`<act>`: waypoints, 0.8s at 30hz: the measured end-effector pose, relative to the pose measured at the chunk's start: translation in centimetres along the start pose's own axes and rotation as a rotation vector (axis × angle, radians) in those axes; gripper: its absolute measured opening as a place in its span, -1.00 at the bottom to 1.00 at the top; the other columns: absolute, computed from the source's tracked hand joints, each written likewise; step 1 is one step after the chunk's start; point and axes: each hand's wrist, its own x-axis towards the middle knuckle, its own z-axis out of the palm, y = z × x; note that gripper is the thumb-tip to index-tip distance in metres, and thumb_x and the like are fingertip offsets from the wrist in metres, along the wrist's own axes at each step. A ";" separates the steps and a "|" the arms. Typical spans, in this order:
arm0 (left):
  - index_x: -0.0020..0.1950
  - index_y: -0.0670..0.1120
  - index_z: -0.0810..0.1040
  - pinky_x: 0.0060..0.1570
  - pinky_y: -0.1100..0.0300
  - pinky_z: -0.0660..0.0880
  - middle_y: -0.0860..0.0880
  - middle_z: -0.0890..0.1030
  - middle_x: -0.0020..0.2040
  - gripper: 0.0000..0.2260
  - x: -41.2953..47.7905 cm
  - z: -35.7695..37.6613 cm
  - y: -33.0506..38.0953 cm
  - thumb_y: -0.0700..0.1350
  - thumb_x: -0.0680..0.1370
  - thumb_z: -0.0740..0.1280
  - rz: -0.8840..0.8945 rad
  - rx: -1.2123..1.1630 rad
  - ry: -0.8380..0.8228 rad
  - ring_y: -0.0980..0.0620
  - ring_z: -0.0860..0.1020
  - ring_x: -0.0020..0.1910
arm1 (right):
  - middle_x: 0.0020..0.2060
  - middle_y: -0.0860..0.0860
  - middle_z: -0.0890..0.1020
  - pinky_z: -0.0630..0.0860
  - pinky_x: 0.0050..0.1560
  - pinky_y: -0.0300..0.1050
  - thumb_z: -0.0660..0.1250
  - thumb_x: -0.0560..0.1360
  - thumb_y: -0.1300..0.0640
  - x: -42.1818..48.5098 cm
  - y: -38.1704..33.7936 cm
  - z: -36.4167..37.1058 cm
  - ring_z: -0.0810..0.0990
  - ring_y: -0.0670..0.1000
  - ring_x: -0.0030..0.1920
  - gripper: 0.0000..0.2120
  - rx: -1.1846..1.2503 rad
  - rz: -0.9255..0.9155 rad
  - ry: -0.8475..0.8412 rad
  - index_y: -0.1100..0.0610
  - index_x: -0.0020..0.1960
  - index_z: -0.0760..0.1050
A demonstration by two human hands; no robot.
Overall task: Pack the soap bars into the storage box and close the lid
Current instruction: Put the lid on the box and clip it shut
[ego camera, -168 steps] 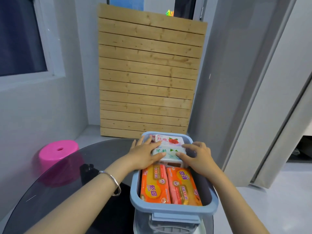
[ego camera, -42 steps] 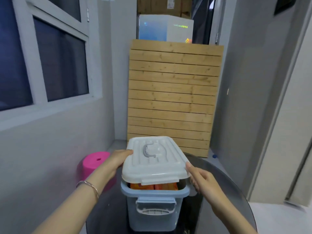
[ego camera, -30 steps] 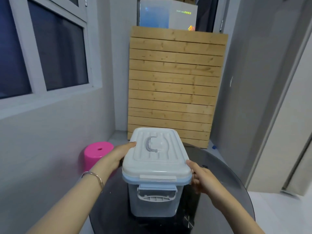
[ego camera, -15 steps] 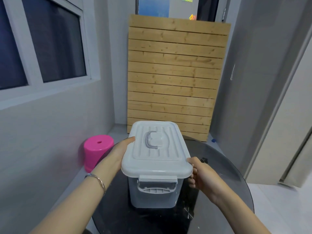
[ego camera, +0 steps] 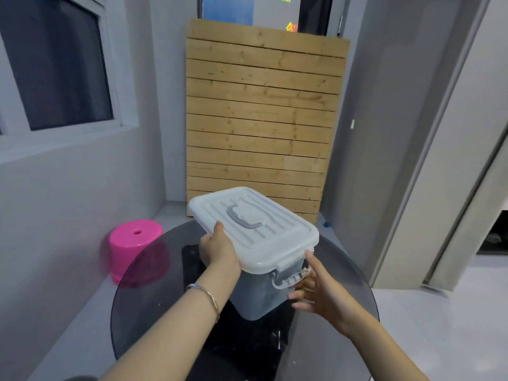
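Observation:
The storage box (ego camera: 255, 296) stands on the round glass table (ego camera: 143, 287), turned at an angle, its short end toward me on the right. Its white lid (ego camera: 264, 229) with a grey handle lies flat on top, and the soap bars inside are hidden. My left hand (ego camera: 220, 251) grips the box's left long side, thumb on the lid's edge. At the near short end, my right hand (ego camera: 319, 292) has its fingers spread beside the latch (ego camera: 288, 279), with the index fingertip at the lid's corner.
A pink plastic stool (ego camera: 134, 237) stands on the floor left of the table. A wooden slatted panel (ego camera: 261, 119) leans against the wall behind. Grey walls close in on both sides, with a doorway at the right.
The lid has come down onto the box. The box has since turned so its latch end points right. My right hand has let go of the side and opened near the latch.

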 end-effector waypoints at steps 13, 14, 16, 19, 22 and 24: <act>0.18 -0.15 0.42 -0.27 0.12 0.47 -0.09 0.56 0.07 -0.73 -2.4 2.3 -1.5 -0.03 0.55 0.25 -0.019 -0.054 0.049 -0.07 0.53 -0.14 | -0.46 0.00 0.57 0.53 -0.29 -0.13 0.11 0.46 -0.26 0.6 -3.8 2.0 0.57 -0.02 -0.52 -0.49 -0.695 -0.184 0.496 0.15 -0.31 0.50; 0.19 -0.12 0.40 -0.18 0.08 0.48 -0.10 0.55 0.11 -0.74 -2.5 2.5 -1.5 -0.04 0.56 0.24 -0.034 -0.075 0.044 -0.09 0.53 -0.10 | -0.41 0.01 0.62 0.50 -0.27 -0.15 0.09 0.45 -0.24 0.8 -4.1 2.2 0.59 0.02 -0.45 -0.48 -0.739 -0.159 0.529 0.18 -0.29 0.54; 0.26 -0.10 0.37 -0.09 0.04 0.48 -0.11 0.54 0.18 -0.70 -2.9 2.7 -1.6 -0.05 0.56 0.23 -0.046 -0.096 0.048 -0.10 0.52 -0.05 | -0.29 0.04 0.67 0.44 -0.26 -0.15 0.09 0.43 -0.19 1.3 -4.5 2.3 0.59 0.10 -0.31 -0.53 -0.779 -0.127 0.583 0.17 -0.28 0.53; 0.29 -0.09 0.36 -0.13 0.08 0.47 -0.09 0.54 0.19 -0.69 -3.5 2.9 -2.1 -0.06 0.56 0.24 -0.028 -0.094 0.029 -0.08 0.53 -0.04 | -0.21 0.04 0.70 0.43 -0.22 -0.15 0.10 0.43 -0.15 2.2 -5.1 1.5 0.55 0.10 -0.26 -0.63 -0.820 -0.104 0.618 0.14 -0.23 0.45; 0.26 -0.13 0.40 -0.09 0.11 0.48 -0.09 0.50 0.26 -0.67 -3.5 2.6 -3.2 -0.05 0.54 0.28 0.025 -0.031 -0.030 -0.07 0.56 0.04 | -0.32 -0.02 0.63 0.38 -0.28 -0.17 0.10 0.45 -0.13 3.1 -6.0 0.4 0.50 0.03 -0.31 -0.64 -0.840 -0.071 0.631 0.15 -0.10 0.47; 0.17 -0.17 0.45 -0.03 0.08 0.44 -0.07 0.38 0.36 -0.66 -2.9 2.1 -4.0 0.00 0.50 0.33 0.062 0.090 -0.084 -0.08 0.52 0.12 | -0.31 -0.01 0.61 0.35 -0.29 -0.15 0.09 0.47 -0.13 3.9 -6.6 -0.4 0.49 0.02 -0.28 -0.64 -0.909 -0.036 0.601 0.15 -0.09 0.47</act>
